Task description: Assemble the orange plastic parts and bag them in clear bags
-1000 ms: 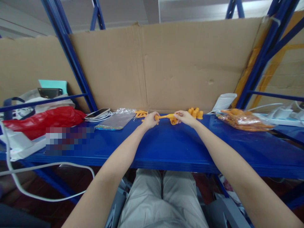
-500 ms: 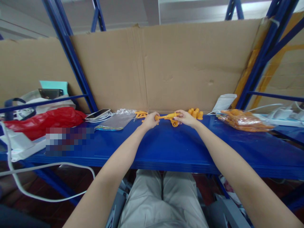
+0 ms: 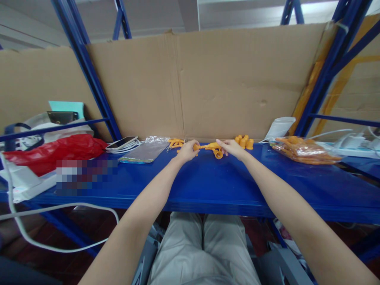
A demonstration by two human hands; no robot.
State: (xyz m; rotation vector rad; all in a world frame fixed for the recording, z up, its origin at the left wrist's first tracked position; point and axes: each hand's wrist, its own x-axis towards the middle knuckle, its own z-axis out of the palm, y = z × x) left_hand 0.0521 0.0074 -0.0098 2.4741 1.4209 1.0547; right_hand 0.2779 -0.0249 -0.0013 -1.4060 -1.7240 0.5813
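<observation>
Both my arms reach out over the blue shelf. My left hand is closed round the left end of a long orange plastic piece held just above the shelf. My right hand pinches its right end, where a small orange ring hangs below. More orange parts lie close by: a small pile left of my left hand and a cluster of little cones right of my right hand.
A clear bag of orange parts lies at the right, with a white pouch behind it. A foil bag, a phone on white cable and a red bag lie at the left. Cardboard closes the back.
The hands stay at the same place. The orange piece has turned slightly between the fingers, and the ring at its right end has shifted a little.
</observation>
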